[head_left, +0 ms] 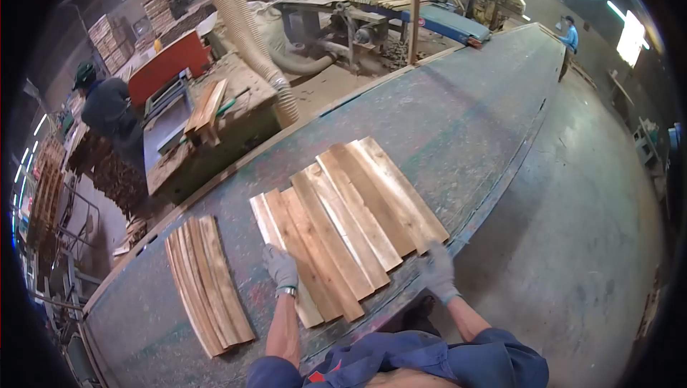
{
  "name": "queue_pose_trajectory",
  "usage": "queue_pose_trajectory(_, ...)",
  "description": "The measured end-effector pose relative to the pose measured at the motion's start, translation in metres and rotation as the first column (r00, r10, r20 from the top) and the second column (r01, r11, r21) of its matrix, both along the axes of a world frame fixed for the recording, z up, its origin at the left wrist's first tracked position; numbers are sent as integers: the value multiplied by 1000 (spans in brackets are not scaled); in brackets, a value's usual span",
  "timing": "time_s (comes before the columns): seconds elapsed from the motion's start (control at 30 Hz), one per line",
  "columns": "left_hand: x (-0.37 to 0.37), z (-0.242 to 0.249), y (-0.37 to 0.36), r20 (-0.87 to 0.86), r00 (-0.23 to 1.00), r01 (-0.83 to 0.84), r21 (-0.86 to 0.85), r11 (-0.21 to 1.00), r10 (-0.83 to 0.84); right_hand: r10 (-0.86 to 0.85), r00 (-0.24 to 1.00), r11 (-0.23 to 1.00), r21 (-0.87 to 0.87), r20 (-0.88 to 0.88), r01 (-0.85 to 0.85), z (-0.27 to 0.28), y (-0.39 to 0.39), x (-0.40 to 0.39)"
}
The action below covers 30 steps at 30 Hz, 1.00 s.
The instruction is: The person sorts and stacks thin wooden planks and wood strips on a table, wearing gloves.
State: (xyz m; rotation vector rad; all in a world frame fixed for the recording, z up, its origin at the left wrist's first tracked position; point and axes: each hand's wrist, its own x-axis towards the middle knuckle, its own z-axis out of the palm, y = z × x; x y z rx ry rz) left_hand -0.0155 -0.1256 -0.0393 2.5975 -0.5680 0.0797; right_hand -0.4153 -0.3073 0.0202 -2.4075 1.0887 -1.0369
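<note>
Several wooden boards (pixel 336 209) lie side by side on the long worktable, their ends staggered. My left hand (pixel 280 270), in a grey glove, rests against the leftmost board of this row with its fingers stretched out. At the near end of the rightmost board (pixel 404 191) is my right hand (pixel 438 273), also gloved; its fingers look extended and are slightly blurred. Left of my left hand, a smaller group of narrow boards (pixel 207 284) lies close together, apart from the row.
The worktable (pixel 458 109) stretches far to the upper right. Beyond its left edge stand a machine bench with a red panel (pixel 168 66) and a ribbed duct (pixel 247 37). A person (pixel 114 112) works there; others are farther back. Concrete floor (pixel 572 230) runs along the right.
</note>
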Motion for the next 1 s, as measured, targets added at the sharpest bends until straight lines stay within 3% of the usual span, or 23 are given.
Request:
queue_pose_trajectory(0.07, -11, 4, -9, -51, 999, 4, -14, 1000, -5, -248, 968, 967, 71, 50, 244, -15, -17, -78)
queue_pose_trajectory(0.13, -26, 7, -26, -21, 1000, 13, -9, 1000, -13, -510, 859, 847, 204, 47, 491, -56, -35, -152)
queue_pose_trajectory(0.23, -60, 15, -89, -19, 1000, -20, -41, 999, 19, -627, 777, 694, 421, -44, 584, -138, -49, -263)
queue_pose_trajectory(0.3, -79, 11, -134, -1, 1000, 21, -24, 999, -21, -519, 813, 424, 746, -265, 513, -105, -37, -316)
queue_pose_trajectory(0.37, -112, 6, -221, -18, 999, 35, -71, 997, -36, -453, 747, 395, 642, -486, 657, -177, -19, -408)
queue_pose_trajectory(0.43, -151, 9, -286, -54, 997, 45, -69, 997, -49, -330, 634, 136, 630, -699, 765, -156, -8, -467)
queue_pose_trajectory(0.47, -159, -12, -323, 4, 996, 84, -68, 994, -84, -495, 562, 102, 598, -663, 795, -215, 25, -516)
queue_pose_trajectory(0.5, -175, -14, -358, 56, 991, 124, -63, 990, -121, -648, 477, 76, 573, -594, 816, -240, 45, -546)
queue_pose_trajectory(0.53, -194, -20, -397, -4, 997, 76, -118, 990, -77, -649, 460, 17, 593, -606, 805, -266, 55, -580)
queue_pose_trajectory(0.57, -226, -12, -440, -68, 997, 21, -167, 986, -33, -649, 443, -42, 610, -619, 791, -256, 54, -593)
queue_pose_trajectory(0.63, -281, 14, -517, -57, 995, 76, -19, 997, -77, -648, 414, -154, 642, -640, 751, -233, 38, -620)
queue_pose_trajectory(0.7, -319, 12, -597, -79, 994, 77, -50, 996, -81, -646, 385, -258, 663, -659, 702, -198, 3, -632)
queue_pose_trajectory(0.87, -412, 7, -793, -130, 989, 58, -64, 996, -66, -453, 606, -177, 732, -654, 658, -159, -123, -653)
queue_pose_trajectory(0.93, -449, 2, -885, -116, 993, 19, -101, 995, -31, -455, 609, -182, 738, -649, 650, -157, -174, -678)
queue_pose_trajectory(1.0, -483, 10, -932, -249, 969, -30, -93, 995, 6, -508, 569, -205, 732, -646, 649, -144, -206, -699)
